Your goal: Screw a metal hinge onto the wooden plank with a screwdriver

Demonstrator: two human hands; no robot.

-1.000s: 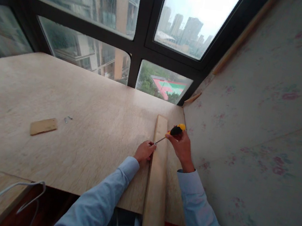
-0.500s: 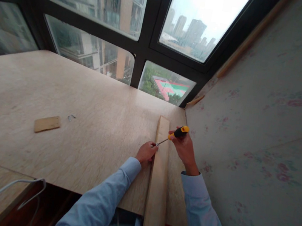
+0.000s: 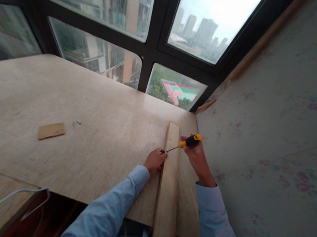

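Observation:
A long wooden slat [image 3: 167,200] lies lengthwise on a pale wooden board [image 3: 89,139], near its right edge. My right hand [image 3: 197,156] is closed round a screwdriver [image 3: 188,142] with a yellow and black handle; its tip meets the slat's left edge. My left hand [image 3: 155,159] is closed in a pinch right at that tip, holding something too small to name, and it rests against the slat.
A small flat wood offcut [image 3: 52,130] and loose screws [image 3: 76,123] lie on the board at the left. A flowered wall panel [image 3: 279,133] rises close on the right. Dark-framed windows [image 3: 148,49] stand behind. A white wire hanger [image 3: 7,200] pokes out at lower left.
Both hands keep the same hold at the slat's edge. The screwdriver handle has tipped slightly to the right. The view has shifted a little.

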